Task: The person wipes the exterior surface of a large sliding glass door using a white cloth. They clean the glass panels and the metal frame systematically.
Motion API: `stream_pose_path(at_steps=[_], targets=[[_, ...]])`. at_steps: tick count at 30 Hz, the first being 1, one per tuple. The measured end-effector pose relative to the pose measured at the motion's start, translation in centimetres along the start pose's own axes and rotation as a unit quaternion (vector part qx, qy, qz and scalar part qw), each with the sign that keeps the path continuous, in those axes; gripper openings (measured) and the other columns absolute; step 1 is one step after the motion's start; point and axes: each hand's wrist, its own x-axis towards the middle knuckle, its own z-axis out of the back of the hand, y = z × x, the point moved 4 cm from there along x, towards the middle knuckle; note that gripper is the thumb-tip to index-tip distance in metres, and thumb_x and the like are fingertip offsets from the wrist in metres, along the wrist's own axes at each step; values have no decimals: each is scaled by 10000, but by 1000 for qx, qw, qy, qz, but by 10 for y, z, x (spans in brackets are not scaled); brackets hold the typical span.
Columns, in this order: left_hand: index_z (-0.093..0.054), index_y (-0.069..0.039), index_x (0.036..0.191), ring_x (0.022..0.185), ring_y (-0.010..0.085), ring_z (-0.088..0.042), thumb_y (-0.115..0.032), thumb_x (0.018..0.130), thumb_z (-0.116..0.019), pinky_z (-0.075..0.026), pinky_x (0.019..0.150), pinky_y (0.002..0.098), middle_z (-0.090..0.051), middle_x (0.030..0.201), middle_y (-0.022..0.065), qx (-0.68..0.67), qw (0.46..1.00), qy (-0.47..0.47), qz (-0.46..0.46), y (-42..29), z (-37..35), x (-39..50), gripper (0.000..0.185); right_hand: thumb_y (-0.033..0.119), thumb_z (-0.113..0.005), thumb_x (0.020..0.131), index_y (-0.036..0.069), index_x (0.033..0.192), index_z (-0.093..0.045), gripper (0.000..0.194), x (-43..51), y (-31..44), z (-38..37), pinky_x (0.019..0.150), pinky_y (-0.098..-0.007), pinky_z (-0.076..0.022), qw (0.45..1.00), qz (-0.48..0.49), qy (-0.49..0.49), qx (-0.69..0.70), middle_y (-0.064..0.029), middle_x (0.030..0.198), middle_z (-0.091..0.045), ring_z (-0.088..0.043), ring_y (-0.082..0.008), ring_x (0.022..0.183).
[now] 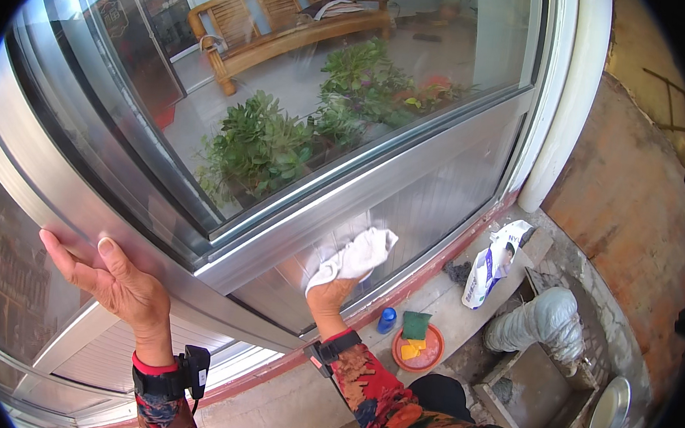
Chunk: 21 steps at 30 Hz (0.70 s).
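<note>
My right hand (334, 293) holds a white cloth (354, 255) against the metal lower panel (429, 203) of a glazed aluminium frame. The cloth covers most of its fingers. On the left, my left hand (122, 292) rests with spread fingers on the aluminium corner post (82, 222) and holds nothing. Above both hands is the large glass pane (282, 68). Leafy potted plants (269, 146) and a wooden bench (291, 26) show through it.
Along the ledge lie a blue cup-like object (387, 320), an orange dish (441, 351) with a green scouring pad (416, 325) and yellow pieces, and a white plastic bag (494, 264). Further right are a wrapped pipe (537, 323), a concrete basin (537, 393) and a metal bowl (609, 414).
</note>
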Motion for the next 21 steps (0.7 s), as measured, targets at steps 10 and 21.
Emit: stream_pose_path(at_steps=[10, 21], targets=[[-174, -11, 1480, 1426, 244, -196, -178, 989, -424, -144, 1152, 341, -215, 1529, 141, -24, 1000, -1, 5, 1, 0, 1, 575, 213, -444, 964, -47, 1465, -144, 639, -83, -110, 14, 1175, -444, -152, 924, -287, 89, -236, -251, 1528, -154, -190, -370, 1416], [-94, -41, 1500, 1435, 235, -160, -107, 974, -427, -166, 1150, 354, -129, 1554, 132, -96, 994, 27, 47, 2, 0, 0, 626, 251, -443, 923, -114, 1442, -128, 709, -16, 85, -21, 1141, -504, -49, 997, -26, -9, 70, -350, 1486, -107, -114, -483, 1388]])
